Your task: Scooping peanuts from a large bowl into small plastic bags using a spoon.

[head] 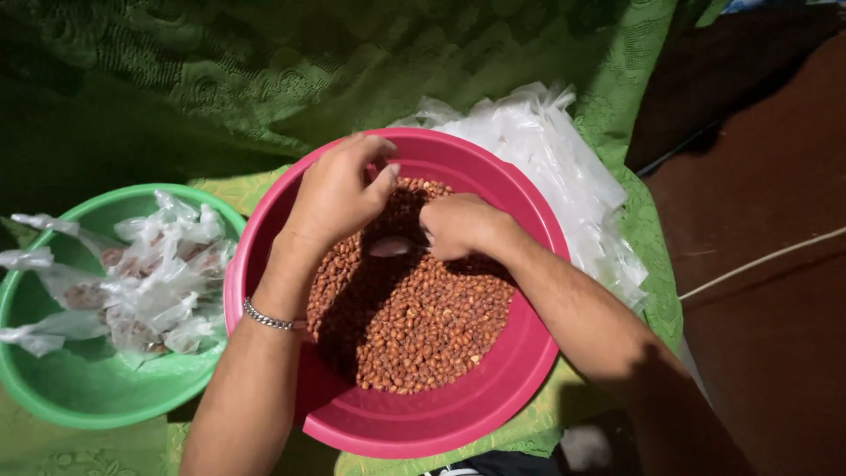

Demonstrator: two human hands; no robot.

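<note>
Left hand (339, 194): fingers curled, pinching something unclear, above peanuts (414, 317).
Right hand (458, 226): closed on a spoon (392, 247).
Bowl (520, 353): pink, beneath both.
Green bowl (53, 388): left, bagged peanuts.

Pink round basin (493, 414) sits on the green patterned cloth (617, 115), near its right edge, heaped with reddish-brown peanuts (414, 326) piled toward the middle and far side. A small spoon (392, 248) lies bowl-up just above the nuts, its handle hidden in the right hand (458, 225), which is closed around it.
</note>
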